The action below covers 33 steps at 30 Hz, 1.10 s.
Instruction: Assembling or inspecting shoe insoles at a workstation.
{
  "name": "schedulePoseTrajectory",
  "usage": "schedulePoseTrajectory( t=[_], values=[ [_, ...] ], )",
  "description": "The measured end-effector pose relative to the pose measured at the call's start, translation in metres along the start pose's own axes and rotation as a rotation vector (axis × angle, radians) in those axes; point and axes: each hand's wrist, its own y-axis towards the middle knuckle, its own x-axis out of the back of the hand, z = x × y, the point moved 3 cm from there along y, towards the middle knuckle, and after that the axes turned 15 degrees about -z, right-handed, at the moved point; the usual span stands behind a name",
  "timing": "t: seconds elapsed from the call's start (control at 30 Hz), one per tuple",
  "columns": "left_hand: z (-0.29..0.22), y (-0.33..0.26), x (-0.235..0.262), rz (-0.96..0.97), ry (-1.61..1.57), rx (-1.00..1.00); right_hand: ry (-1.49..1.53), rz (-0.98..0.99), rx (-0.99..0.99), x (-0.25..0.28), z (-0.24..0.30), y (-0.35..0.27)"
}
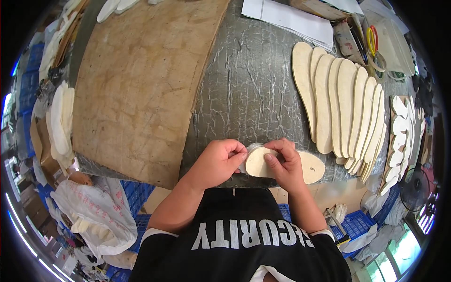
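Close to the table's front edge, my right hand (pixel 287 170) grips a cream insole (pixel 258 163) with the thumb on its face and the fingers behind. Thin clear plastic film (pixel 254 146) shows around the insole's rounded left end. My left hand (pixel 220 162) pinches at that end, thumb and forefinger together, apparently on the film; the fingertips partly hide it. A cream rounded end with a small dark mark (pixel 313 168) sticks out to the right of my right hand. Whether it belongs to the same insole or another beneath, I cannot tell.
A fanned row of cream insoles (pixel 334 103) lies on the right of the film-covered table (pixel 244 94). A brown board (pixel 141 84) covers the left. White paper sheets (pixel 289 21) and yellow-and-red-handled scissors (pixel 372 41) are at the back. White pieces (pixel 398 136) lie far right.
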Motion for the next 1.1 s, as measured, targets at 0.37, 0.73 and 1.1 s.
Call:
schedulePoseTrajectory(
  t=[0.37, 0.73, 1.1],
  values=[
    [0.000, -0.009, -0.003, -0.036, -0.055, -0.082, -0.103, -0.084, 0.090, -0.002, 0.000, -0.005],
    [0.018, -0.004, -0.010, 0.020, -0.218, 0.065, -0.073, -0.087, 0.300, -0.004, 0.004, -0.014],
    [0.021, -0.009, -0.011, 0.013, -0.182, -0.046, -0.033, -0.087, 0.330, -0.001, 0.003, -0.017]
  ],
)
